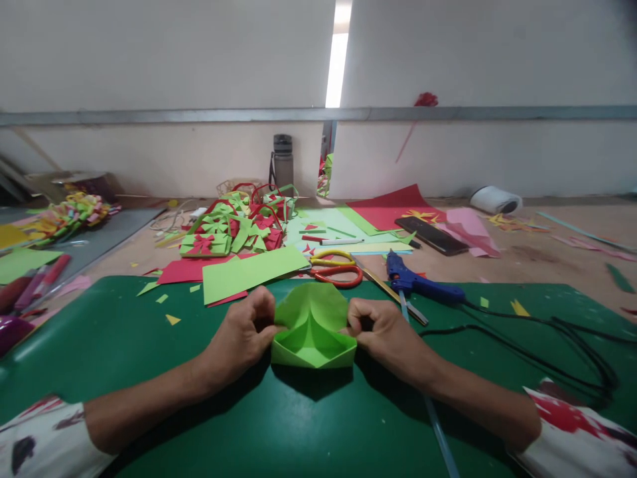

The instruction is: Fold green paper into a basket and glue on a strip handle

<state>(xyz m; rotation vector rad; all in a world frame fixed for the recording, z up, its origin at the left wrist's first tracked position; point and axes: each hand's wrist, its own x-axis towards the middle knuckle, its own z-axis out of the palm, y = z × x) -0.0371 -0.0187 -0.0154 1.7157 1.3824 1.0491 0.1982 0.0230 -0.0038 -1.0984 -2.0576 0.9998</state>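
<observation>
Folded green paper piece near centre on the green surface, left hand pinching its left edge, right hand pinching its right edge, red-handled scissors just beyond, blue glue gun far right, black phone further back.

Quick count: two hands, so one left hand and one right hand. One folded green paper, one pair of scissors, one blue glue gun, one phone, one grey bottle, one white roll, one green mat. The red-and-green cutouts are heaped, can't count those.
</observation>
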